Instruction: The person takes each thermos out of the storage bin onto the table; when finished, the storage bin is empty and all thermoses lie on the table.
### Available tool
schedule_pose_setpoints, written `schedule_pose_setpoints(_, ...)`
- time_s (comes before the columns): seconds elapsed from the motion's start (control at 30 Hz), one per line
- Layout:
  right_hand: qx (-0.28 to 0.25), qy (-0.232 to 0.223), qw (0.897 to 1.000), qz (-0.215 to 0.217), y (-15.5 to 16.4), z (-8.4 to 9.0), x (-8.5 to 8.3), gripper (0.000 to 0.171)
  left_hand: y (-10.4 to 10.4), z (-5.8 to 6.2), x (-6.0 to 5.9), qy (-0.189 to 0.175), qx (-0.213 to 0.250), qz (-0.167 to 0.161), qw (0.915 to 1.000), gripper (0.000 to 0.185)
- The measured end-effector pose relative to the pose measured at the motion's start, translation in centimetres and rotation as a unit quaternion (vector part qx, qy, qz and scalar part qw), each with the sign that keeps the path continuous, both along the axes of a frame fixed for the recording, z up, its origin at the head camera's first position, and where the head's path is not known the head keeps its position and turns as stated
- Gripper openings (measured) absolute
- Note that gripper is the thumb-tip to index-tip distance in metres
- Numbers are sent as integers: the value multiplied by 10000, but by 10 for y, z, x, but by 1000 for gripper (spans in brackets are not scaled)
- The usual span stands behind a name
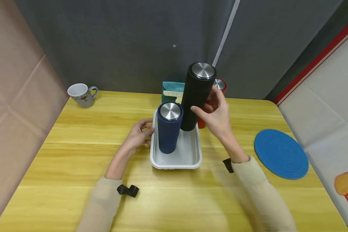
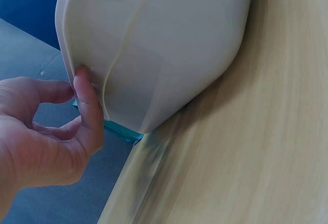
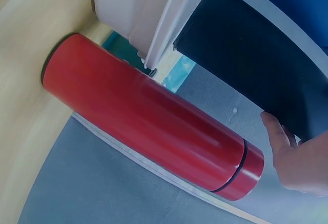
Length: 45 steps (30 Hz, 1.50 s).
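A light grey tray (image 1: 188,151) sits mid-table with a blue thermos bottle (image 1: 168,135) standing in its left part. My left hand (image 1: 138,134) is at the tray's left side; in the left wrist view its thumb and a finger (image 2: 88,101) pinch the rim. My right hand (image 1: 217,112) grips a black thermos bottle (image 1: 195,93), thumb on the near side and fingers behind. This bottle leans slightly right, its lower end inside the tray next to the blue one. In the right wrist view the rim hides the black bottle's (image 3: 241,60) base.
A red thermos bottle (image 3: 148,116) stands just right of the tray, mostly behind my right hand in the head view. Behind the tray is a teal packet (image 1: 171,87). A patterned mug (image 1: 82,96) stands back left; a round blue mat (image 1: 281,154) lies at right.
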State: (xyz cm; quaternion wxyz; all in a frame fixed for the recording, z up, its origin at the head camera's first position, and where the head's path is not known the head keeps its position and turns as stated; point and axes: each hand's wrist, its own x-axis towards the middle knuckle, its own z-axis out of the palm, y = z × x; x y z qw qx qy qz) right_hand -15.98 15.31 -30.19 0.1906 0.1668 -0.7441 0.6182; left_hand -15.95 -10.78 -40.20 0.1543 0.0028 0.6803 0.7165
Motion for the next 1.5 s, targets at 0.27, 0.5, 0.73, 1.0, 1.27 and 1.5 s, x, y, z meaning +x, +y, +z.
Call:
schedule_pose_setpoints(0.27, 99, -26, 9997, -202, 5, 3, 2, 64, -1, 1, 0, -37, 3, 44, 10000, 46)
schedule_pose_setpoints(0.5, 137, -52, 9994, -309, 11, 1, 3, 63, -2, 0, 0, -38, -2, 58, 10000, 45)
schedule_pose_setpoints(0.73, 114, 78, 9992, -377, 18, 3, 6, 63, -2, -1, 0, -8, 19, 34, 10000, 47)
schedule_pose_setpoints(1.0, 133, 116, 9986, -497, 28, 5, 8, 63, -2, -1, 0, -11, 36, 12, 10000, 47)
schedule_pose_setpoints(1.27, 232, 91, 9983, -524, 37, 5, 12, 64, -4, -1, 2, 18, 43, 30, 10000, 46)
schedule_pose_setpoints(1.5, 226, 148, 9979, -592, 41, 5, 14, 63, -5, -2, 3, -12, 72, 63, 10000, 46)
